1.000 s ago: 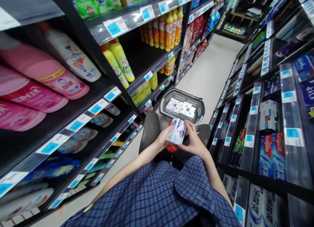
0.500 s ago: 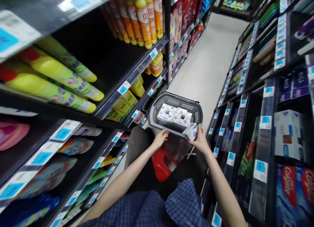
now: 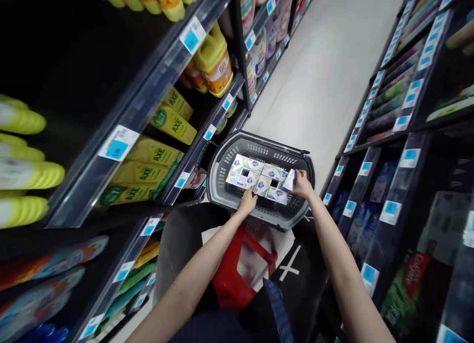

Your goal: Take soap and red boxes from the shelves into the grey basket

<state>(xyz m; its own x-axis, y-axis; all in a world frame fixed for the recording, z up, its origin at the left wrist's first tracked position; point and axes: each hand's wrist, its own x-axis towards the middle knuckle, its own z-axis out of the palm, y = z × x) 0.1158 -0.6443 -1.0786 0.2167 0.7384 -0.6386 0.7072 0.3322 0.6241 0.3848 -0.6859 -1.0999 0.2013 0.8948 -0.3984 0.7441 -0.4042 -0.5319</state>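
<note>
Here the right hand (image 3: 302,186) is gripping a small white cardboard box with blue print (image 3: 290,180), the thumb and fingers pressing close around it at the right end of the grey plastic shopping basket with perforated walls (image 3: 222,197). The box is tilting slightly, sitting right up against its neighbours.

Across from it, the left hand (image 3: 249,202) is reaching over the near rim, fingers partly bent, the tips touching the near side of the white-and-green printed cardboard boxes (image 3: 262,185). Whether those fingers are grasping one or only resting there, I cannot tell.

Inside the basket, these boxes are lying packed together in a flat cluster, small dark squares showing among them, bare grey floor showing at the left end. Over on the left shelving, yellow plastic bottles marked AXE (image 3: 148,172) are standing in a row.
</note>
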